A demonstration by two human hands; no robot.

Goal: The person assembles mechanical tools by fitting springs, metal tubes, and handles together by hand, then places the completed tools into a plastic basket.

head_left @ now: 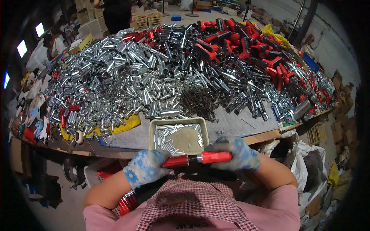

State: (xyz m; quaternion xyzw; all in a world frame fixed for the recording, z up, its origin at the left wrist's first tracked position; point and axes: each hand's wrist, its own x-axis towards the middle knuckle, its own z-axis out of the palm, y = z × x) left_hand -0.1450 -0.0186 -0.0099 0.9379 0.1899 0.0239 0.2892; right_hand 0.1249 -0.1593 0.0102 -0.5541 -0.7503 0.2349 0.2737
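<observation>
In a blue-flowered glove, my left hand (145, 168) is closed round a red metal tube (177, 161) with its open end facing right. My right hand (236, 154), gloved the same way, grips a red tubular piece (216, 157) with a silver collar at its left end. A short dark part (193, 158) bridges the small gap between the two pieces; whether it is fixed to either one I cannot tell. Both hands are over the table's near edge. Just beyond them stands a cream plastic tray (152, 129) with small silver pins inside.
A large heap of silver tubes (127, 54) covers the table, with dark springs (198, 102) in the middle and red-and-black handles (246, 42) at back right. Below left is a crate (90, 177) of red parts. A white sack (310, 169) stands right. People (117, 15) are farther off.
</observation>
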